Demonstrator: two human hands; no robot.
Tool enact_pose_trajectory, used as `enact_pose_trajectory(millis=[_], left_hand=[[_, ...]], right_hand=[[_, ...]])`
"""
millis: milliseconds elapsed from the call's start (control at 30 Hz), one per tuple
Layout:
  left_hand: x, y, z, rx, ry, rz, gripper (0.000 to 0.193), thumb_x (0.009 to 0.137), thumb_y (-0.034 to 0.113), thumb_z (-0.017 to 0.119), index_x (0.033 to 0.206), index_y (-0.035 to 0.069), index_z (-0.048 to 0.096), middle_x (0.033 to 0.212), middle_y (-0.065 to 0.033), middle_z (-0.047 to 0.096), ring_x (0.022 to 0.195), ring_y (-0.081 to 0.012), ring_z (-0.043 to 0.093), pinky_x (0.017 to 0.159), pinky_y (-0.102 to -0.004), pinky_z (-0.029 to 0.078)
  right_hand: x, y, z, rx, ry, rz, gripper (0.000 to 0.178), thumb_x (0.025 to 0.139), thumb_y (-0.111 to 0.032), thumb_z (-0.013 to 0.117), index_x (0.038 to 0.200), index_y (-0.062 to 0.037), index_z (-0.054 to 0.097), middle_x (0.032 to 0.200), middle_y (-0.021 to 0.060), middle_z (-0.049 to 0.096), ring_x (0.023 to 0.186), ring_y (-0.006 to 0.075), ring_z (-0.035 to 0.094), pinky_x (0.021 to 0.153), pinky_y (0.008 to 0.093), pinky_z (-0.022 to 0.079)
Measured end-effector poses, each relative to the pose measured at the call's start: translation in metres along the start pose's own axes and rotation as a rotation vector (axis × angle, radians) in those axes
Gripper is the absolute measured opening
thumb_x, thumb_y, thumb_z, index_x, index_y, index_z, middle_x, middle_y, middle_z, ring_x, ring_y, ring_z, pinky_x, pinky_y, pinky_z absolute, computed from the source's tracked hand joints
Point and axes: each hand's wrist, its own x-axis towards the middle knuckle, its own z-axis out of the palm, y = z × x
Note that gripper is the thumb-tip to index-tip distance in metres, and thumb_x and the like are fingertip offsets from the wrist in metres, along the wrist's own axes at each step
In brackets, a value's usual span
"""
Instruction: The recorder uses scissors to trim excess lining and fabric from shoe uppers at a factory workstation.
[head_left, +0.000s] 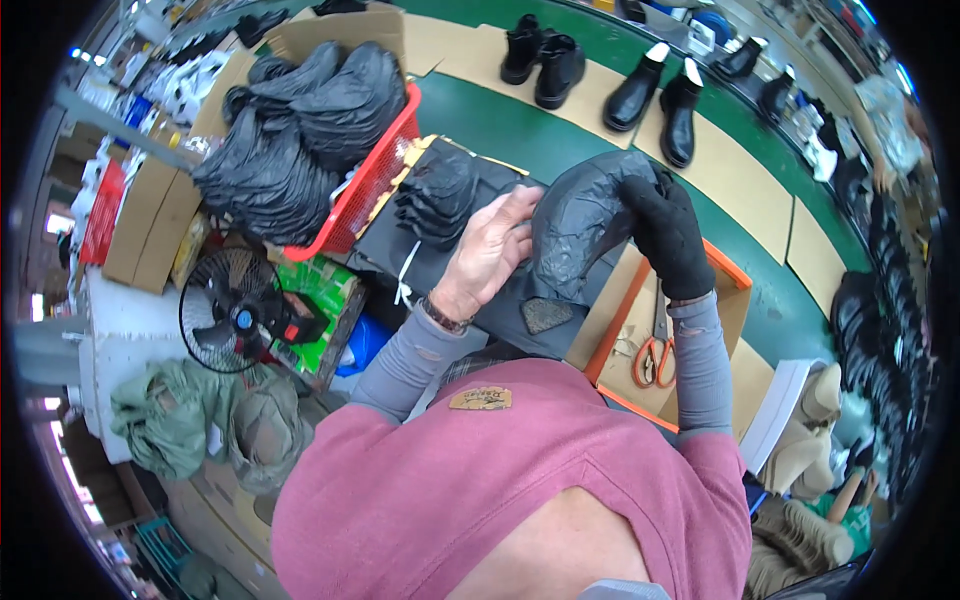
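Fingers of the gloved right hand (672, 242) clamped a curved black piece (572, 225) above the table (485, 115), their tips hidden; the left hand (487, 255) stretched its fingers beside it, contact unclear. The right sleeve (701, 355) hid part of a box (733, 300).

The left hand (487, 250) could pass over the far green tabletop (485, 122); a red basket (382, 158) blocks its left.
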Motion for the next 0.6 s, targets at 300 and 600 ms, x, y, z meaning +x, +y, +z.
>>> enact_pose_trajectory(millis=[300, 600], left_hand=[[0.007, 0.02, -0.043, -0.224, 0.356, 0.294, 0.036, 0.092, 0.001, 0.061, 0.123, -0.002, 0.044, 0.113, -0.0133, 0.059, 0.104, -0.0213, 0.061, 0.088, -0.0376, 0.055], [-0.013, 0.032, -0.052, 0.297, 0.232, 0.036, 0.053, 0.085, 0.006, 0.069, 0.132, -0.001, 0.044, 0.113, -0.0125, 0.064, 0.105, -0.0203, 0.062, 0.082, -0.0328, 0.055]], right_hand=[[0.004, -0.008, 0.078, -0.804, -0.059, -0.742, 0.06, 0.075, -0.022, 0.079, 0.127, -0.0075, 0.054, 0.117, 0.0173, 0.061, 0.103, 0.0308, 0.063, 0.085, 0.0388, 0.051], [0.009, 0.018, 0.077, -1.099, -0.17, -0.687, 0.036, 0.074, -0.008, 0.071, 0.109, -0.011, 0.063, 0.107, 0.012, 0.063, 0.082, 0.0342, 0.065, 0.069, 0.0413, 0.053]])
